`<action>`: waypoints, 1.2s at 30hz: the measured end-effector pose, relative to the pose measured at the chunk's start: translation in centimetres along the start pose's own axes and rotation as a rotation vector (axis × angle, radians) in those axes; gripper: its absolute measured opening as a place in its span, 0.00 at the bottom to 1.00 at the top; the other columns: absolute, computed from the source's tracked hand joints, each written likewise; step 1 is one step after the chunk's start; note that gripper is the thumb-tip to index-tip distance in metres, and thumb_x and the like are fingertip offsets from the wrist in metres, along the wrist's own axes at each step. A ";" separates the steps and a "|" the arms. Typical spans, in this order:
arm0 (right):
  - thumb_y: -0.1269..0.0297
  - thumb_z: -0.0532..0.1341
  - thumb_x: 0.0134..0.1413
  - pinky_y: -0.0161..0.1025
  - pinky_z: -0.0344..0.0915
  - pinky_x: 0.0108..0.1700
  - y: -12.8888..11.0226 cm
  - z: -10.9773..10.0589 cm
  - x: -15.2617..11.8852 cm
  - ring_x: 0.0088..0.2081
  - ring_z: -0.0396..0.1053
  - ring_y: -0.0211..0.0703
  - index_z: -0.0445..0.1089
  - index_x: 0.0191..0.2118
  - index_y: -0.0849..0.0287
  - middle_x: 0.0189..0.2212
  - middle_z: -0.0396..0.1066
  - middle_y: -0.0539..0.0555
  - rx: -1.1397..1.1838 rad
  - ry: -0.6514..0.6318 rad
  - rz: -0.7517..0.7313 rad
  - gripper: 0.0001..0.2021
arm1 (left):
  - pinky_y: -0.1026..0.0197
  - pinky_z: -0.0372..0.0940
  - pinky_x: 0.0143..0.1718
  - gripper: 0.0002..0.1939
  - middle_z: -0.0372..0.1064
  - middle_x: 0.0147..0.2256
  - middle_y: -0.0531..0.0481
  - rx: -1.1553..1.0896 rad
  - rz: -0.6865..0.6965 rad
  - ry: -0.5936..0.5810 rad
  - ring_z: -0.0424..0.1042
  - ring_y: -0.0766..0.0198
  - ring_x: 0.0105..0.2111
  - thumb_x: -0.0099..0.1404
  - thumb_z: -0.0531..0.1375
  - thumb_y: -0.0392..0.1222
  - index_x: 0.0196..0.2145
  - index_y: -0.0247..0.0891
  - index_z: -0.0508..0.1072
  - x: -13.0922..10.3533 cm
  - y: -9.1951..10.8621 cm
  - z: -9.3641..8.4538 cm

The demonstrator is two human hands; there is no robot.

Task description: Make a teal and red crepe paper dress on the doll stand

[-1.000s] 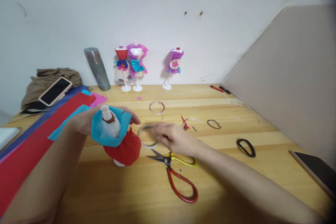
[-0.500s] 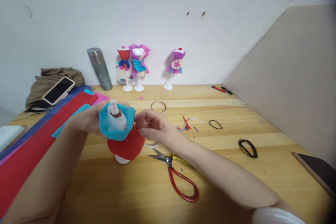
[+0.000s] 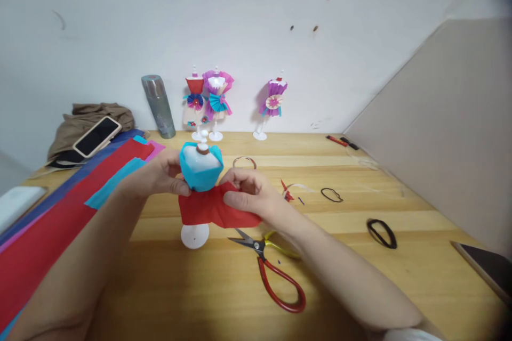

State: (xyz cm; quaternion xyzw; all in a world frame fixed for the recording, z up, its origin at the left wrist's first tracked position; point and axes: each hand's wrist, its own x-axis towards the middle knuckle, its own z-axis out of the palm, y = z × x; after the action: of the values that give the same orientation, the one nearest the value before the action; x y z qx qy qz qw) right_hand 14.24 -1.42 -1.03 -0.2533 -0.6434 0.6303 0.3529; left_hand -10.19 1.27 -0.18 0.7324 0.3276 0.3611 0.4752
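Note:
A miniature dress form wears a turquoise crepe paper bodice (image 3: pixel 201 172), and a reddish-brown band circles its neck. Its round white base (image 3: pixel 194 236) shows below. Around the waist lies a piece of red crepe paper (image 3: pixel 214 211), its free side stretched out to the right. My left hand (image 3: pixel 165 173) grips the form at the waist, thumb in front at the red paper's top edge; its other fingers are partly hidden behind. Between thumb and fingers, my right hand (image 3: pixel 252 192) pinches the red paper's right part. Just below lie scissors (image 3: pixel 260 248) with red and yellow handles, blades apart.
Three dressed miniature forms (image 3: pixel 218 98) stand by the wall, near a flask (image 3: pixel 159 106). Crepe paper strips (image 3: pixel 72 213) and a phone (image 3: pixel 97 137) lie left. Paper scraps (image 3: pixel 287 192), a black hair tie (image 3: pixel 381 233) and a dark tablet-like object (image 3: pixel 484 266) are on the right.
The dress form has gone from leaning toward me to more upright, shifting right. The red paper now spreads flatter to the right with my right hand. The whole view has shifted slightly.

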 end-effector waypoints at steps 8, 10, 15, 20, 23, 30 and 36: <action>0.65 0.66 0.44 0.39 0.64 0.38 0.0 0.0 0.7 0.31 0.66 0.39 0.70 0.29 0.57 0.26 0.71 0.48 -0.289 0.240 -0.167 0.05 | 0.56 0.70 0.43 0.18 0.78 0.33 0.47 -0.113 0.041 -0.032 0.74 0.56 0.36 0.48 0.75 0.52 0.33 0.38 0.82 0.5 0.5 1.0; 0.65 0.64 0.45 0.39 0.64 0.37 -0.1 0.2 0.5 0.30 0.66 0.39 0.70 0.27 0.57 0.24 0.70 0.48 -0.283 0.249 -0.189 0.04 | 0.56 0.70 0.43 0.18 0.78 0.32 0.47 -0.110 0.046 -0.020 0.74 0.57 0.36 0.49 0.75 0.52 0.32 0.37 0.82 0.5 0.5 1.1; 0.66 0.62 0.48 0.38 0.63 0.34 -0.9 0.9 -0.5 0.29 0.65 0.38 0.69 0.26 0.57 0.23 0.68 0.48 -0.303 0.290 -0.227 0.03 | 0.59 0.70 0.43 0.19 0.78 0.33 0.47 -0.142 0.073 0.021 0.75 0.58 0.36 0.50 0.75 0.53 0.34 0.38 0.83 0.7 0.3 1.4; 0.67 0.61 0.49 0.37 0.63 0.33 -1.1 1.8 -1.2 0.29 0.67 0.38 0.69 0.26 0.57 0.24 0.70 0.49 -0.403 0.324 -0.304 0.03 | 0.60 0.69 0.44 0.17 0.80 0.35 0.48 -0.174 0.080 -0.032 0.75 0.59 0.37 0.53 0.73 0.52 0.38 0.41 0.84 0.7 0.3 1.7; 0.69 0.62 0.50 0.38 0.64 0.34 -0.9 2.1 -1.5 0.29 0.67 0.38 0.69 0.27 0.57 0.24 0.70 0.49 -0.456 0.339 -0.352 0.04 | 0.62 0.69 0.41 0.16 0.80 0.35 0.48 -0.188 0.094 -0.039 0.75 0.60 0.36 0.54 0.73 0.50 0.38 0.41 0.84 0.7 0.4 1.8; 0.74 0.62 0.50 0.38 0.65 0.36 -0.3 2.3 -1.4 0.31 0.68 0.38 0.69 0.27 0.57 0.26 0.70 0.49 -0.453 0.335 -0.505 0.06 | 0.60 0.70 0.43 0.16 0.80 0.35 0.47 -0.167 0.114 -0.059 0.76 0.59 0.36 0.55 0.73 0.52 0.38 0.40 0.84 0.7 0.3 1.6; 0.77 0.62 0.50 0.42 0.68 0.41 -0.3 2.5 -1.3 0.38 0.71 0.41 0.69 0.27 0.56 0.33 0.72 0.51 -0.399 0.341 -0.572 0.08 | 0.60 0.70 0.45 0.14 0.80 0.34 0.48 -0.118 0.172 -0.027 0.77 0.58 0.37 0.54 0.73 0.51 0.35 0.41 0.85 0.8 0.4 1.6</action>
State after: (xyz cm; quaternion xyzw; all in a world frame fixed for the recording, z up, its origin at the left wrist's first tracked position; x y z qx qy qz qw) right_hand 13.18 -3.98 -0.79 -0.2282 -0.7302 0.3178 0.5601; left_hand -8.40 1.11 -0.12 0.7335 0.2354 0.4092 0.4890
